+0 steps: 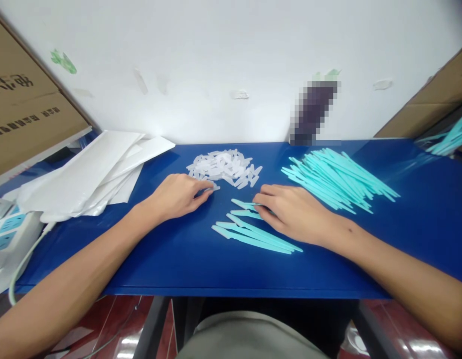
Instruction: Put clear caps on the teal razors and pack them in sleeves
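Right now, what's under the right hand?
The right hand lies on the upper teal sticks of a small bunch on the blue table. Their ends run beneath the fingers and are hidden.

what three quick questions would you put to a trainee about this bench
1. True or false: the left hand has its fingertips at the edge of the heap of white caps.
2. The right hand has its fingertips on: A a teal stick; B a white bag; C a cardboard box.
3. Fill in: the large pile of teal sticks lies on the blue table to the person's ___ of the white caps.
Key: 1 true; 2 A; 3 right.
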The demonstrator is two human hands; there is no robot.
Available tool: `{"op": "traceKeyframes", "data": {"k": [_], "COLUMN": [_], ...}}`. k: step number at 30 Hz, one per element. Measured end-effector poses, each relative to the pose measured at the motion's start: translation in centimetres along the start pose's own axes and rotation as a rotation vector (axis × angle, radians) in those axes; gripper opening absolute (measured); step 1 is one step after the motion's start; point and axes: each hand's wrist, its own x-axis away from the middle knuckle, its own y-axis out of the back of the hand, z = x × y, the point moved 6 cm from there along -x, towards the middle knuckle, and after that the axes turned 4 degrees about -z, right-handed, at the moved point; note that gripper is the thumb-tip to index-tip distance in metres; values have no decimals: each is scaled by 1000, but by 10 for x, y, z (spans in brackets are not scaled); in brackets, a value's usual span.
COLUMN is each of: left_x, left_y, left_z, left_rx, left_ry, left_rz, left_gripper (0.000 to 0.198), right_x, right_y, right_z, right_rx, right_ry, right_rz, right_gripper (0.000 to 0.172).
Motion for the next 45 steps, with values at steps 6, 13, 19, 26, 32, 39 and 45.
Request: {"op": "traceKeyframes", "data": {"k": [6, 13, 19, 26, 32, 39, 45], "left_x": [1, 1, 0, 2, 2, -2, -2], "left_y": [-1, -7, -7, 6, 6, 2, 4], "left_z": [-10, -19, -21, -29, -28, -32, -34], "left_rx": [81, 212, 101, 64, 47, -30, -15], "left_ry": [-75, -64, -134, -216, -299, -293, -261], "left_rz": [-23, 6, -79, -81, -83, -136, -186], "left_gripper": [35, 35, 35, 38, 35, 32, 29], "right_x": [-1, -2, -4, -5, -5, -5, -5], "right_y": [1, -11, -12, -11, -11, -11, -10], "right_z": [-4, -18, -17, -20, -19, -17, -17], "right_rx": [-125, -59, -45, -31, -54, -75, -110], "right_ry": [6, -108, -125, -111, -75, -82, -99], "right_rz": [-49, -60, -68, -84, -111, -113, -143], "right_gripper": [36, 44, 38, 37, 36, 36, 35]}}
